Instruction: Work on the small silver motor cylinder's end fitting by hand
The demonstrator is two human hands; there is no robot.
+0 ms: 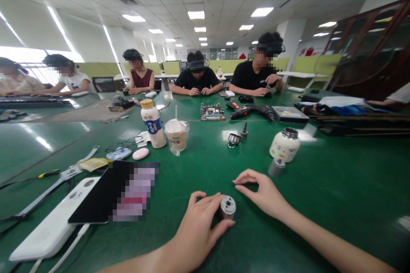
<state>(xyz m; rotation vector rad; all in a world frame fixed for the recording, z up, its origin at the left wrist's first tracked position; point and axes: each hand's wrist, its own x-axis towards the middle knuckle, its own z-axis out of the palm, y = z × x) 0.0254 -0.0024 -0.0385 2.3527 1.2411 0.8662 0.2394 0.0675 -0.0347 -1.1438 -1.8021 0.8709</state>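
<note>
My left hand (200,226) is wrapped around a small silver metal cylinder (227,206) that stands on the green table (320,204), thumb under it and fingers curled behind. My right hand (261,192) rests on the table just right of the cylinder, fingers stretched out and loosely bent, holding nothing. Beyond my right hand stand a small grey cap (276,166) and a cream-coloured pot (285,145) with a metal rim.
A dark tablet (105,192) lies on a white box (54,226) at the left. A milk bottle (153,129), a lidded drink cup (177,135), metal parts (234,138), a circuit board (212,111) and a power drill (251,111) sit further back. Several people sit along the far side.
</note>
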